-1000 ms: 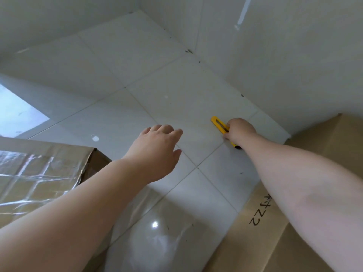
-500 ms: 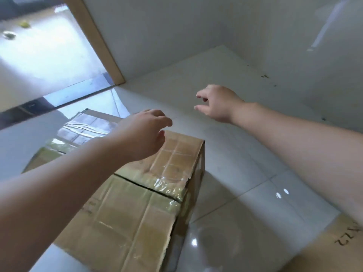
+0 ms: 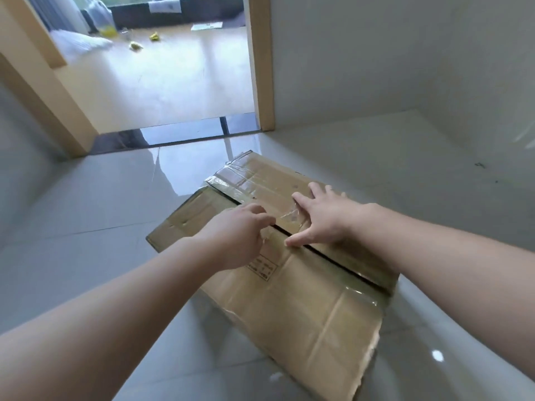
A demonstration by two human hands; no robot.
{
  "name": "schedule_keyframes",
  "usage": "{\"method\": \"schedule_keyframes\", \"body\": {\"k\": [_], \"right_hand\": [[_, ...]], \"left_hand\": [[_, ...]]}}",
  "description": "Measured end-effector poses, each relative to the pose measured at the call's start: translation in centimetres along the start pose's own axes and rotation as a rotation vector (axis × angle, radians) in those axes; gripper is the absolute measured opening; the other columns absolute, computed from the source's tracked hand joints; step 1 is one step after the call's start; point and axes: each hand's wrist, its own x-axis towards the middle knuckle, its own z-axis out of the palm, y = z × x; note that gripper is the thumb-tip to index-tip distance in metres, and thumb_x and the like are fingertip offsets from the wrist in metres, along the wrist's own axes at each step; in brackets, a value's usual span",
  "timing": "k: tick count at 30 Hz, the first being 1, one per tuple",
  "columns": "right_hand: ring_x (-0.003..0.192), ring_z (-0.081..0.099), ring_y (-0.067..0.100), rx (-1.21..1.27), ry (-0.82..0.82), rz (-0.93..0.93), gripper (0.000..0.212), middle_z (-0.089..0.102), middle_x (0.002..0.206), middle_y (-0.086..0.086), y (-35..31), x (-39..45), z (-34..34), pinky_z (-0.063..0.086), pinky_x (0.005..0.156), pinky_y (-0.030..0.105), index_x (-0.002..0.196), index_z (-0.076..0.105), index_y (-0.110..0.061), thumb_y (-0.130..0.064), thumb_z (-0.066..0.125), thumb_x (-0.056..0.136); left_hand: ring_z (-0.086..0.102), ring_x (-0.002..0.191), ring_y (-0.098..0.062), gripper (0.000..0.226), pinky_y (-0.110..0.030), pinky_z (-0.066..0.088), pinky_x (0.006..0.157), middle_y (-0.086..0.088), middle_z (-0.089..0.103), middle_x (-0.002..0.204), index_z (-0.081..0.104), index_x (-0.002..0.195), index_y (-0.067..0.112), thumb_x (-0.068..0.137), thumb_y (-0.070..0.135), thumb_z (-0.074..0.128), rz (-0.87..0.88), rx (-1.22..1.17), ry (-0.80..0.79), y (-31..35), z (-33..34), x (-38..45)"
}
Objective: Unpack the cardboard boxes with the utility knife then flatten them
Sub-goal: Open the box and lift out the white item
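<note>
Both empty: left hand (image 3: pixel 240 235) curled, right hand (image 3: pixel 321 218) spread wide on the box (image 3: pixel 304 299) seam. At 12 o'clock, tape may resist, tearing flaps.

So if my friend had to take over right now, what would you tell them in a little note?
Left hand: fingers curled at the cut seam of the cardboard box; whether it pinches the tape is unclear.
Right hand: open, spread flat on the far flap.
The box sits on the tiled floor; the utility knife is out of view.
Done: top seam slit.
Left: open flaps, unpack, flatten.
</note>
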Motion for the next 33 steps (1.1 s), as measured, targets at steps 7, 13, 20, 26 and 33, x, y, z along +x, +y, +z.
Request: {"method": "schedule_keyframes", "body": {"k": [7, 13, 20, 26, 33], "right_hand": [[0.146, 0.002, 0.038, -0.012, 0.004, 0.045, 0.123, -0.004, 0.161, 0.011, 0.3, 0.6, 0.6, 0.013, 0.117, 0.054, 0.153, -0.003, -0.032, -0.093, 0.045, 0.057], [0.142, 0.026, 0.026, -0.023, 0.070, -0.046, 0.106, 0.018, 0.157, 0.005, 0.2, -0.7, -1.8, 0.028, 0.114, 0.044, 0.152, 0.015, -0.029, -0.083, 0.050, 0.069], [0.125, 0.049, 0.017, 0.074, 0.295, -0.071, 0.082, 0.045, 0.145, -0.005, 2.4, -2.9, -7.7, 0.040, 0.099, 0.032, 0.146, 0.036, -0.030, -0.069, 0.058, 0.077], [0.096, 0.061, 0.027, -0.201, 0.612, 0.018, 0.026, 0.065, 0.108, 0.001, 5.5, -2.8, -10.5, 0.050, 0.077, 0.036, 0.119, 0.057, -0.019, -0.025, 0.053, 0.094], [0.147, -0.008, 0.038, -0.597, 0.454, 0.158, 0.064, -0.012, 0.158, 0.022, 7.3, 0.0, -5.6, 0.001, 0.119, 0.051, 0.154, 0.009, -0.012, -0.033, 0.039, 0.101]], "left_hand": [[0.034, 0.129, -0.021, 0.038, -0.034, 0.024, 0.108, 0.000, 0.036, 0.139, 0.042, 0.134, 0.026, 0.097, 0.038, 0.039, 0.048, 0.035, -0.002, -1.1, 2.6, -0.5], [0.052, 0.107, -0.022, 0.044, -0.032, 0.042, 0.093, 0.001, 0.056, 0.112, 0.062, 0.113, 0.020, 0.094, 0.039, 0.027, 0.120, -0.027, 0.155, -0.9, 1.9, 0.3], [0.049, 0.123, -0.019, 0.057, -0.029, 0.031, 0.106, 0.004, 0.057, 0.130, 0.056, 0.126, 0.021, 0.092, 0.044, 0.018, 0.165, 0.016, 0.128, -0.3, 2.6, 0.7], [0.054, 0.116, -0.020, 0.067, -0.029, 0.032, 0.105, 0.007, 0.063, 0.118, 0.058, 0.120, 0.022, 0.086, 0.049, 0.008, 0.169, 0.011, 0.133, -0.1, 2.6, 1.1], [0.055, 0.109, -0.019, 0.068, -0.027, 0.033, 0.103, 0.007, 0.064, 0.107, 0.062, 0.107, 0.021, 0.084, 0.047, 0.003, 0.167, 0.035, 0.115, -0.1, 2.9, 1.6]]}}
